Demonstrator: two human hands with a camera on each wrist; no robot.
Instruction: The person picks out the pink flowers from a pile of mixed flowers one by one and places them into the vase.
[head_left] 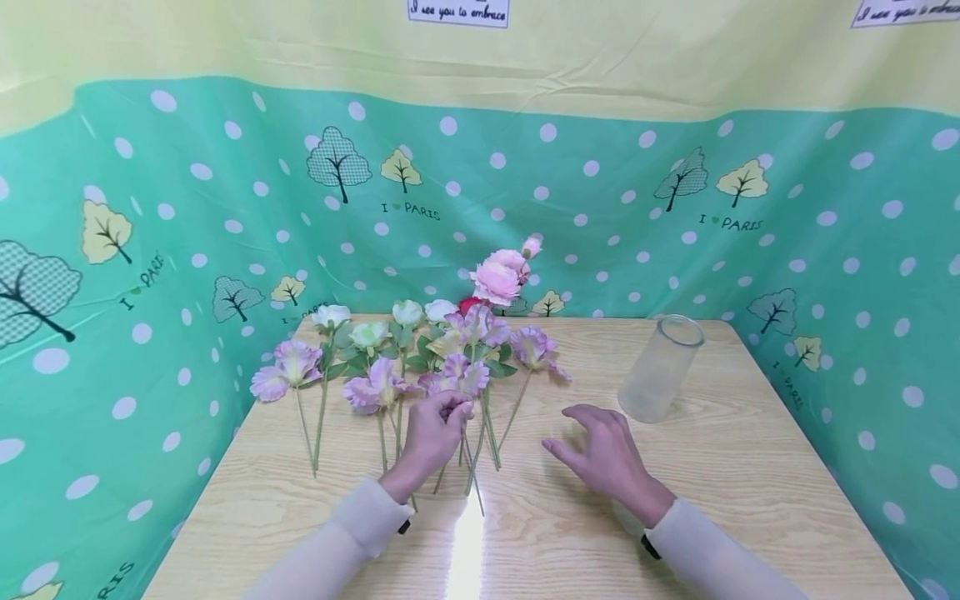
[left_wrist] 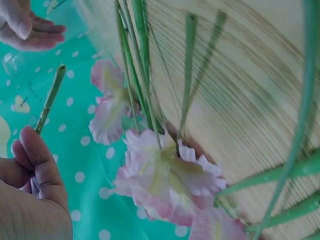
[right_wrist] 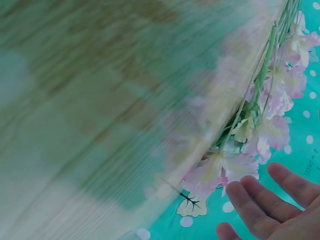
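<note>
My left hand (head_left: pixel 433 429) pinches a cut green flower stem (left_wrist: pixel 50 97) between thumb and fingers; its bare end sticks out past the fingertips in the left wrist view. I cannot tell which bloom belongs to it. Around that hand lie lilac, ruffled artificial flowers (head_left: pixel 375 387), stems toward me. A pink peony (head_left: pixel 498 277) with a bud rises above the others at the back, a red bloom (head_left: pixel 471 305) partly hidden below it. My right hand (head_left: pixel 606 454) holds nothing, over the table with its fingers parted. Beyond it stands a frosted, translucent vase (head_left: pixel 660 371).
White flowers (head_left: pixel 370 335) with green leaves lie among the lilac ones on the left half of the wooden table (head_left: pixel 720 500). A green dotted curtain (head_left: pixel 570 208) surrounds the table's back and sides. Light glares on the tabletop near the front.
</note>
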